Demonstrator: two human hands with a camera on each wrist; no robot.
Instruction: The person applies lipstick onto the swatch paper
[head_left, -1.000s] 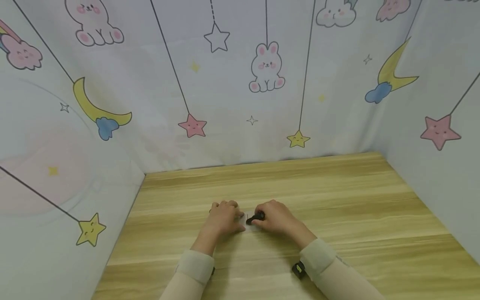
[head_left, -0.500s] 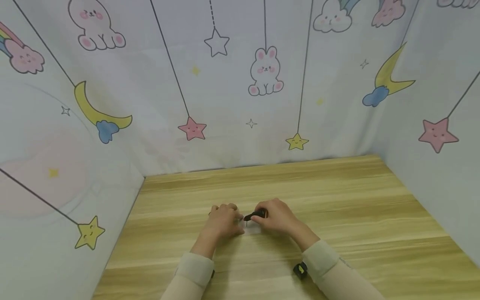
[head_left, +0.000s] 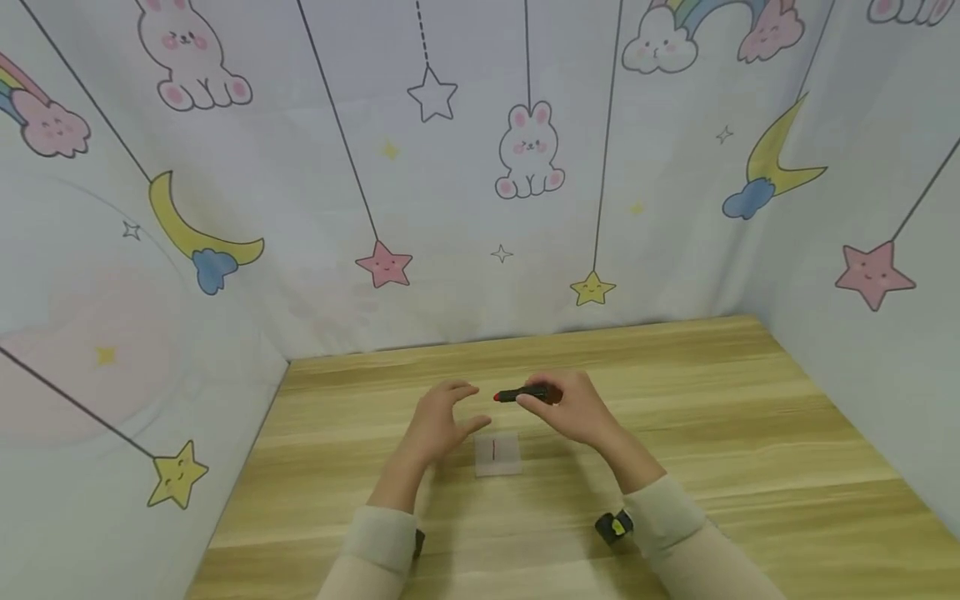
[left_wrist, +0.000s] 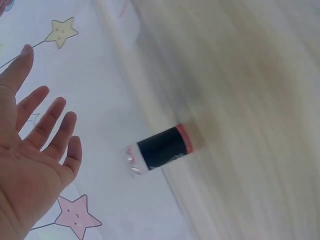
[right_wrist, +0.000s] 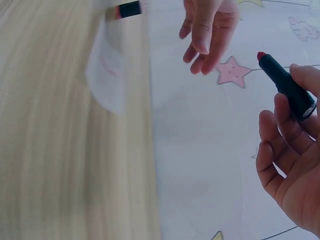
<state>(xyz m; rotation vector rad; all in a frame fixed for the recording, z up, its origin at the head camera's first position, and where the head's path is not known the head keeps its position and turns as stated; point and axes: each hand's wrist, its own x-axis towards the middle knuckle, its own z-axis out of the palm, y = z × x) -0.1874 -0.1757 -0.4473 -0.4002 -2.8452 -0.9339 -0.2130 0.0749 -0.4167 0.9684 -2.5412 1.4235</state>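
My right hand point(head_left: 573, 408) holds a black marker point(head_left: 521, 393) above the table, its bare red tip pointing left. Between thumb and fingers, the marker point(right_wrist: 287, 85) shows in full in the right wrist view. My left hand point(head_left: 435, 421) is raised with fingers spread and nothing in it, left of the marker's tip. Below the hands lies a small white paper point(head_left: 508, 460) bearing one short red line point(head_left: 493, 451). A black cap-like cylinder point(left_wrist: 162, 147) with a red band and a pale end stands on the table in the left wrist view; the left hand hides it in the head view.
The wood-grain table point(head_left: 712, 433) meets white curtains point(head_left: 450, 200) printed with rabbits, stars and moons at the back and both sides. A small black device point(head_left: 615, 527) sits at the right wrist beside the sleeve cuff.
Both hands have lifted off the paper and moved away from me. The left hand's fingers have spread, and the marker has risen with the right hand. The paper and its red line are now uncovered.
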